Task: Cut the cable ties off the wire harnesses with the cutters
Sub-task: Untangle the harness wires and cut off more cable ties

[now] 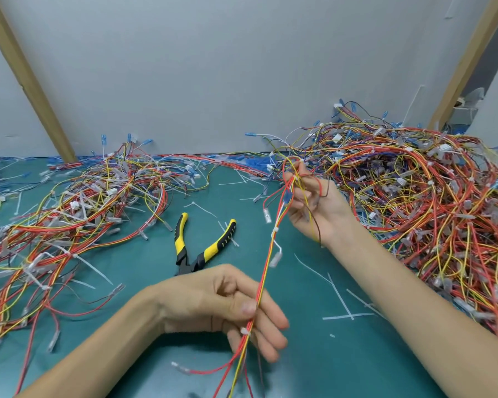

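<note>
While the left hand [227,305] pinched the seemingly limp, light wire harness [266,259] just above a cable tie [244,331], the right hand [314,208] gripped its upper end, holding it fairly straight.

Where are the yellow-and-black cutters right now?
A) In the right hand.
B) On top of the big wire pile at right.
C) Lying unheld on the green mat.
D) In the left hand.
C: the cutters lie on the green mat beyond the left hand, which, like the right hand, grips one wire harness.
</note>
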Motion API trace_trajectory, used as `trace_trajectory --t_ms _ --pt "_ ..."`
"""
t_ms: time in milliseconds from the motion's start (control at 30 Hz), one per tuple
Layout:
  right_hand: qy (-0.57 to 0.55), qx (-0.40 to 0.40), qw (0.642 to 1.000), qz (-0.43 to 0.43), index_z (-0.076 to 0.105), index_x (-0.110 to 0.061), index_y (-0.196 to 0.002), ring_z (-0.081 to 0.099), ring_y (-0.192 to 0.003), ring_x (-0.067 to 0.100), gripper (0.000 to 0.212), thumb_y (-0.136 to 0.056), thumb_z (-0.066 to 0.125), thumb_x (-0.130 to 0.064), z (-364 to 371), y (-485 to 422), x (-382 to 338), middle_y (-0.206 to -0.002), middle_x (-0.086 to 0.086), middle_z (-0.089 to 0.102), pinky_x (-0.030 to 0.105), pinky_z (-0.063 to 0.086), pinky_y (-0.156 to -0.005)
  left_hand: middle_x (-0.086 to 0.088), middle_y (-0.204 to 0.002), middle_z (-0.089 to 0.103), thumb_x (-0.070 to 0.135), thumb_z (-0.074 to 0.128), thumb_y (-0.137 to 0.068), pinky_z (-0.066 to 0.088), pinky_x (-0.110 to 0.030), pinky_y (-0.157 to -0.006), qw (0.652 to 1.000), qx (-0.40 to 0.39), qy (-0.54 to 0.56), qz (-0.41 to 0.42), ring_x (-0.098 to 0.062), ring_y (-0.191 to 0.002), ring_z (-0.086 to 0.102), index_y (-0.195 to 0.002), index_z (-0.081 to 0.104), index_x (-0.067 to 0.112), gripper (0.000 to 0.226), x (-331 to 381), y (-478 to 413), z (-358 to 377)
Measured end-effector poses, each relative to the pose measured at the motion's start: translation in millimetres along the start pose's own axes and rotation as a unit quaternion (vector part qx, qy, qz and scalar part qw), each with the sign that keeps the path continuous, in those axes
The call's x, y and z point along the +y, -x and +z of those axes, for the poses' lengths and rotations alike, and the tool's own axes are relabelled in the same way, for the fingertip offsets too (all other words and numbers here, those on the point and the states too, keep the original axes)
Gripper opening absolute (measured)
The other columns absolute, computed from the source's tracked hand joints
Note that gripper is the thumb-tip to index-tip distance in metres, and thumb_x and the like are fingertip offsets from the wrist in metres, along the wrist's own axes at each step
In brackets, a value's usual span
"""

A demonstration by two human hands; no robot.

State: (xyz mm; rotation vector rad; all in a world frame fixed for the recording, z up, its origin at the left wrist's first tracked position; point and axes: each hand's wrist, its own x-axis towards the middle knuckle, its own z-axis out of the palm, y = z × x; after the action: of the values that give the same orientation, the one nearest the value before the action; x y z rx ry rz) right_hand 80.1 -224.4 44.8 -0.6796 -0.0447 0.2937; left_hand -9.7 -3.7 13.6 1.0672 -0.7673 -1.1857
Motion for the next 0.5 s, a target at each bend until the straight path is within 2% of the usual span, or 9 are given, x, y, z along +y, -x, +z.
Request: trace_trajectory --t_ms 100,167,233,300,400,500 --pt "-0.001 0.01 1.0 -0.002 0.057 -0.017 -0.086 0.04 -0.036 0.003 0.032 -0.108 0.033 -0.015 1.1 -0.7 -3.4 -0.069 -0.002 0.059 0.012 0.032 -0.036 -0.01 -0.123 0.069 0.023 0.051 -0.101 0.055 -0.032 -0.093 0.998 -0.048 0.04 0.01 -0.027 -0.115 0.066 -0.126 0.059 0.002 0.034 0.5 2.1 0.2" --pt "-0.01 0.027 1.0 -0.005 0.058 -0.017 -0.086 0.039 -0.036 0.004 0.031 -0.107 0.035 -0.014 -1.0 -2.0 -4.6 -0.074 -0.003 0.056 0.014 0.033 -0.036 -0.008 -0.11 0.074 0.029 0.054 -0.099 0.058 -0.029 -0.083 0.999 -0.014 0.031 0.018 -0.024 -0.102 0.072 -0.115 0.066 0.007 0.03 0.6 1.8 -1.3" --pt "-0.008 0.043 0.999 -0.025 0.061 -0.019 -0.088 0.038 -0.036 0.005 0.028 -0.103 0.039 -0.012 -6.1 -4.7 -9.8 -0.073 -0.004 0.053 0.015 0.032 -0.036 -0.002 -0.086 0.075 0.038 0.058 -0.095 0.057 -0.021 -0.064 0.997 0.065 0.002 0.036 -0.014 -0.075 0.074 -0.095 0.07 0.015 0.025 -0.6 -1.7 -2.1" --pt "0.03 0.059 0.996 -0.055 0.063 -0.022 -0.095 0.036 -0.038 0.005 0.021 -0.1 0.044 -0.015 -14.6 -7.0 -17.7 -0.066 -0.007 0.053 0.015 0.03 -0.039 0.0 -0.07 0.068 0.043 0.063 -0.091 0.049 -0.017 -0.052 0.98 0.18 -0.034 0.077 -0.01 -0.055 0.064 -0.083 0.068 0.017 0.027 -2.8 -8.9 -2.7" --pt "0.108 0.073 0.99 -0.055 0.065 -0.024 -0.109 0.045 -0.047 0.004 0.026 -0.104 0.045 -0.039 -30.5 -7.0 -19.1 -0.065 -0.012 0.059 0.016 0.031 -0.049 -0.005 -0.063 0.058 0.041 0.057 -0.093 0.042 -0.021 -0.048 0.913 0.377 -0.084 0.136 -0.013 -0.046 0.054 -0.077 0.064 0.014 0.031 -8.5 -21.6 -5.3" --pt "0.132 0.069 0.989 -0.01 0.071 -0.023 -0.111 0.062 -0.066 0.011 0.041 -0.09 0.057 -0.055 -39.3 -5.5 -6.4 -0.087 -0.006 0.071 0.021 0.045 -0.053 -0.012 -0.059 0.058 0.04 0.06 -0.087 0.042 -0.022 -0.045 0.861 0.47 -0.11 0.16 -0.02 -0.042 0.051 -0.078 0.065 0.011 0.031 -14.0 -26.7 -9.3"
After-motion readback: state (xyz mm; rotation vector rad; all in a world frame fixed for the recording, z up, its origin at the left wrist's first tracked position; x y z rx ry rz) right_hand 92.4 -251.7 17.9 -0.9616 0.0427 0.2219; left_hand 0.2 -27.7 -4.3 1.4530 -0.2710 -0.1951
